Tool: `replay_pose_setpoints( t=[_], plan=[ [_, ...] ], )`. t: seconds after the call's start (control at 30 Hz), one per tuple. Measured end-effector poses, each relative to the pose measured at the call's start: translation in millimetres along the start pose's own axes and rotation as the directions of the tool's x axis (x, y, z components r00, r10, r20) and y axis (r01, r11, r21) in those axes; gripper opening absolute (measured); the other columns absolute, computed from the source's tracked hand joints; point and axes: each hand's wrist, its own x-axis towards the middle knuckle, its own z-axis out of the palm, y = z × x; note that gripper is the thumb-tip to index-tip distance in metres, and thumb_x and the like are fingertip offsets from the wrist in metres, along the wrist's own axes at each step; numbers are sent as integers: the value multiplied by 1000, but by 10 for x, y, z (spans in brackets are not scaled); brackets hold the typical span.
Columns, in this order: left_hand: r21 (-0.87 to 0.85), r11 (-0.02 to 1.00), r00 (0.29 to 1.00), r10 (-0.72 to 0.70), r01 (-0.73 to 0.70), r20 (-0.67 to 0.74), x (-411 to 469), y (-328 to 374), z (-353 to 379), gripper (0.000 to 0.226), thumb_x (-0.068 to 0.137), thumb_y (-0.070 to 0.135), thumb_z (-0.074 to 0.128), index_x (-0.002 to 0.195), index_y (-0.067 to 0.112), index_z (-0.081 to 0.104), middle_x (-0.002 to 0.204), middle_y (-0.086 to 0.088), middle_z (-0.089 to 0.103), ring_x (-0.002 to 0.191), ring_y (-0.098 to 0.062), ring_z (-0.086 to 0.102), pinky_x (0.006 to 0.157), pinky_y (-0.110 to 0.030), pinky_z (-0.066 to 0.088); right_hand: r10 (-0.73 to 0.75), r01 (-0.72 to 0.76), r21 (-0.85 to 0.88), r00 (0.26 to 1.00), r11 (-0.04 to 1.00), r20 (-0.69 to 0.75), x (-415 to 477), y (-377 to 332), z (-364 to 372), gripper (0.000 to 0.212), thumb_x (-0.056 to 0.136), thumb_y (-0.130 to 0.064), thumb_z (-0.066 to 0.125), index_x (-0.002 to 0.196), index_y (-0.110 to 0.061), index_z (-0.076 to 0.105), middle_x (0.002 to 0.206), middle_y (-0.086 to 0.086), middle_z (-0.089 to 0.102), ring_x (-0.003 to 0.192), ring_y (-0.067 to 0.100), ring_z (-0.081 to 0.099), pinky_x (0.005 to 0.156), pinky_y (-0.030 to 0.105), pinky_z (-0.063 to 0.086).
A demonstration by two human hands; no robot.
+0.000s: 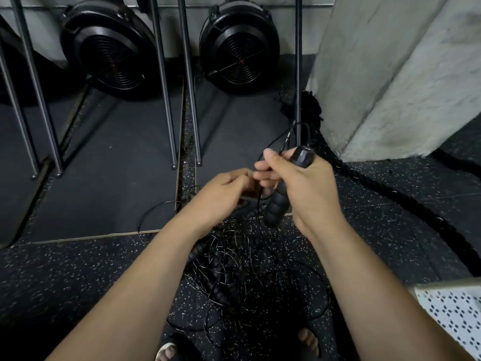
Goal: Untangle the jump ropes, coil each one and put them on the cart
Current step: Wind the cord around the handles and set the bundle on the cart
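Observation:
A tangle of thin black jump ropes (250, 272) with several ribbed black handles lies on the speckled floor between my feet. My right hand (302, 183) grips one ribbed black handle (277, 207) upright, its cap by my thumb, with thin cable running up from it. Just to its left, my left hand (223, 191) has its fingers curled, pinching a thin black cable (259, 204) that drops into the tangle. No cart shelf can be identified; a white perforated surface (453, 313) shows at the lower right.
Two black fan-wheel machines (109, 50) (239, 45) stand at the back behind several slanted metal rails (166, 100). A grey concrete pillar (390, 74) rises at the right, with a thick black battle rope (390, 194) curling round its base. Dark mats (104, 165) cover the floor ahead.

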Motion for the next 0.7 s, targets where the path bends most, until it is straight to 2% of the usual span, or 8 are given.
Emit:
replay_pose_setpoints(
  t=[0.03,0.1,0.2,0.3,0.4,0.5,0.57,0.7],
  plan=[
    [32,999,1000,6,-7,23,8,-37,25,28,101,31,49,107,26,76,106,3,81,106,-21,75,108,-44,52,9,-7,65,1000,998,-23,10,-44,-18,16,98,-12,77,95,4,72,91,20,81,80,28,80,68,34,63],
    [119,993,999,8,-14,53,15,-126,71,18,99,37,61,101,28,76,96,1,80,87,-15,71,90,-35,52,20,-8,189,998,982,-64,42,-134,-64,24,99,-11,76,107,9,68,95,23,80,79,27,79,66,31,62],
    [275,961,996,-13,-11,84,55,-233,103,17,98,51,69,90,37,74,80,16,75,71,0,61,74,-29,51,32,-7,266,995,964,-91,72,-202,-158,34,100,-13,75,119,13,66,100,26,79,79,26,78,65,28,61],
    [331,943,998,13,-32,57,62,-218,97,22,105,37,67,84,37,73,69,25,68,59,8,54,60,-15,41,44,-16,274,994,962,-99,106,-179,-244,37,99,-10,75,124,14,64,106,26,78,81,25,78,66,28,61],
    [327,942,995,94,-82,-23,73,-171,65,15,105,38,67,93,35,76,82,15,76,69,1,63,66,-19,48,110,-94,178,990,980,-83,156,-102,-287,31,95,-3,76,123,8,68,104,22,77,79,24,77,65,28,59],
    [252,963,981,135,-97,-137,67,-88,32,13,103,31,70,93,30,77,80,10,74,63,-2,58,61,-19,44,215,-215,-9,977,977,-1,141,5,-261,25,93,-4,78,118,-4,74,102,16,78,75,20,75,62,28,55],
    [200,971,964,169,-128,-205,57,-29,-8,9,103,28,70,98,28,79,84,8,76,71,-12,67,64,-26,50,237,-227,-120,969,966,70,115,68,-219,24,93,-2,77,116,-7,75,101,13,80,73,20,74,61,29,54],
    [76,979,923,203,-189,-326,-1,43,-93,12,103,24,71,108,27,82,90,9,79,82,-15,74,70,-34,60,243,-185,-311,957,932,160,41,155,-113,25,93,-2,74,116,-12,76,97,13,82,77,23,78,67,32,58]
  ],
)
